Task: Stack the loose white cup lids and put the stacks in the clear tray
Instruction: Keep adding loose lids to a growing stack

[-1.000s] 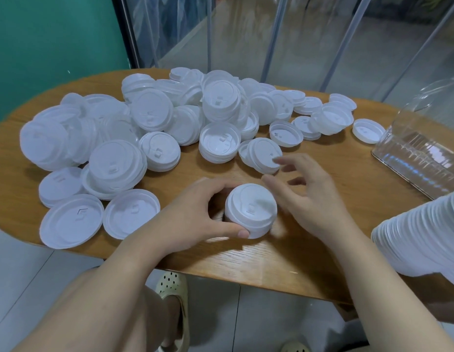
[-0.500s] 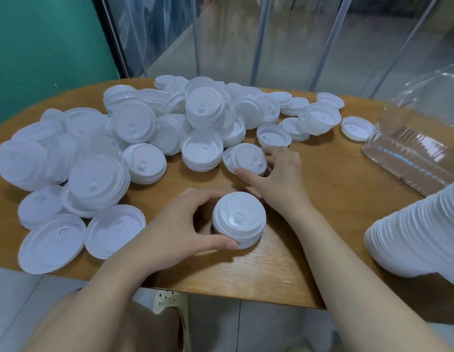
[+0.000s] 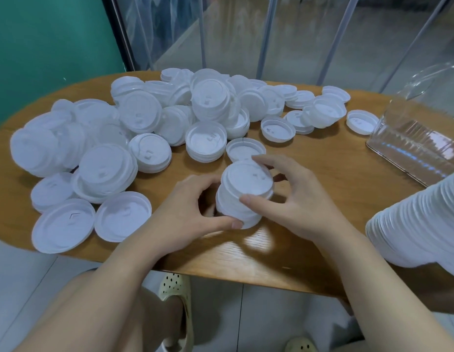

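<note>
A short stack of white lids (image 3: 242, 196) stands on the desk (image 3: 309, 158) near its front edge, top sides up, with both hands around it. The left hand (image 3: 188, 214) curls round the stack's left side, thumb pressed against the bottom lids at the front. The right hand (image 3: 294, 199) grips from the right — thumb on the front rim of the top lid, fingers arched over the far rim. The upper lids sit slightly askew to the ones below.

Just behind the stack lies a single lid (image 3: 245, 149) with its hollow side up, and left of that another short stack (image 3: 205, 142), also hollow side up. Beyond them the loose lids (image 3: 149, 118) spread in a heap across the left and middle of the desk, some flat, some tilted on each other, a few in small stacks; two lie flat at the front left corner.

The clear tray (image 3: 419, 141) sits at the right end of the desk, well apart from the hands. A long finished stack of lids (image 3: 419, 222) lies on its side at the right edge of the view — near the desk's front corner.

Below the desk, pale perforated shoes (image 3: 174, 290) show on the tiled floor (image 3: 20, 278).
</note>
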`<act>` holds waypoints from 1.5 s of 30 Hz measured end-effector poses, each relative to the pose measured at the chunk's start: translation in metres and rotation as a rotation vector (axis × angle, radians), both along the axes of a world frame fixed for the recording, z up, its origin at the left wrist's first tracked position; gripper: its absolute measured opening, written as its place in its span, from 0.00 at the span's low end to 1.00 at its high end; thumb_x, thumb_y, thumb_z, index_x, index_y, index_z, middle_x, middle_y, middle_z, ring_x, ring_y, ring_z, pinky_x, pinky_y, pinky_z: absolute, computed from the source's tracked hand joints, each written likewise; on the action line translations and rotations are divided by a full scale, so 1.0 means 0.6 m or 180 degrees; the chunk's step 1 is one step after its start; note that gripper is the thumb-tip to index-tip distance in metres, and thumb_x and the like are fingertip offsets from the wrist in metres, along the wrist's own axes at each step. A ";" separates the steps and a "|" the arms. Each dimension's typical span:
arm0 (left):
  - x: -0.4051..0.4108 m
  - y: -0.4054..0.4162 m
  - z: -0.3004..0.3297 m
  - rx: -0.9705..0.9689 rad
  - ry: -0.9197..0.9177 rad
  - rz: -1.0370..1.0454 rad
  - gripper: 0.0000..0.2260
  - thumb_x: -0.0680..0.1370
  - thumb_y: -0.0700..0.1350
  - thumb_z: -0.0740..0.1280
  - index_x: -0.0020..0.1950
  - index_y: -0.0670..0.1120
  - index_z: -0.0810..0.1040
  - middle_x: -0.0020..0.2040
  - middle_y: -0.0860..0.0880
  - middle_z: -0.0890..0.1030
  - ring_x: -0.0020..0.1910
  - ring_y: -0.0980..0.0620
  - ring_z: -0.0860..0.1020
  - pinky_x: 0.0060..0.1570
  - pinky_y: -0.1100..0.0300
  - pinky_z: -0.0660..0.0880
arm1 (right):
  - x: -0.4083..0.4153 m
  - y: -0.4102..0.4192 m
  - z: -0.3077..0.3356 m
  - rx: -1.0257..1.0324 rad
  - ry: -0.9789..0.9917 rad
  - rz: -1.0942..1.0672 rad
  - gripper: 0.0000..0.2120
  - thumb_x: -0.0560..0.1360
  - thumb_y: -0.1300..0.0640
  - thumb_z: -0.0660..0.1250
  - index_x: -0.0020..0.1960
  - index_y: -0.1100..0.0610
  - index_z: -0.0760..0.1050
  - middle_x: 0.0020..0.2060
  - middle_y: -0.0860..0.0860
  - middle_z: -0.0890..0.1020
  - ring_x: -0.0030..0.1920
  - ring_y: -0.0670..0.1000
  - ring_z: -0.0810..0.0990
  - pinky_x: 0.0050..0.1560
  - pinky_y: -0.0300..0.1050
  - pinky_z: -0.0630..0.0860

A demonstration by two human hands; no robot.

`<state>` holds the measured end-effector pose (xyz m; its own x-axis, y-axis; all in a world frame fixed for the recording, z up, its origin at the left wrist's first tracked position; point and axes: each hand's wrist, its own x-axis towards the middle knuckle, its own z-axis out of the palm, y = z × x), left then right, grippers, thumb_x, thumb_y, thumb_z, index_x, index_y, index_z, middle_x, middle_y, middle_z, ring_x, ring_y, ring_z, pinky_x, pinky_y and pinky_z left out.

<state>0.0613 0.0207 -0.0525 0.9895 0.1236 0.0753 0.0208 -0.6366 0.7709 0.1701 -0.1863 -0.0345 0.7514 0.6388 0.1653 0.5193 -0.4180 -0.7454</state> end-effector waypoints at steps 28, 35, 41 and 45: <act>0.003 0.000 -0.003 0.0083 0.0051 0.0050 0.30 0.64 0.60 0.82 0.63 0.68 0.76 0.57 0.72 0.77 0.61 0.62 0.73 0.62 0.61 0.71 | -0.016 0.010 -0.008 -0.0453 0.0022 0.0190 0.38 0.67 0.33 0.75 0.73 0.43 0.69 0.62 0.33 0.74 0.62 0.31 0.71 0.58 0.29 0.68; 0.002 0.004 -0.001 0.0080 0.0095 0.0038 0.32 0.65 0.57 0.83 0.66 0.66 0.76 0.57 0.73 0.75 0.60 0.63 0.73 0.58 0.66 0.69 | 0.021 0.007 -0.002 -0.0073 0.0150 -0.0094 0.35 0.68 0.25 0.63 0.70 0.40 0.73 0.62 0.36 0.77 0.64 0.38 0.75 0.63 0.41 0.73; 0.001 0.007 -0.002 0.0017 0.0154 0.0069 0.33 0.63 0.59 0.84 0.66 0.66 0.76 0.56 0.69 0.77 0.61 0.65 0.74 0.60 0.66 0.69 | 0.096 0.027 -0.031 -0.0283 -0.0478 -0.0227 0.16 0.79 0.53 0.71 0.66 0.49 0.79 0.68 0.43 0.77 0.71 0.44 0.70 0.71 0.39 0.65; 0.000 0.005 -0.002 -0.0012 0.0147 0.0115 0.36 0.62 0.60 0.84 0.67 0.68 0.74 0.58 0.65 0.77 0.62 0.66 0.73 0.63 0.68 0.68 | 0.116 0.057 -0.046 -0.0552 -0.0477 -0.0070 0.23 0.75 0.51 0.76 0.69 0.50 0.78 0.72 0.46 0.75 0.77 0.48 0.65 0.78 0.50 0.60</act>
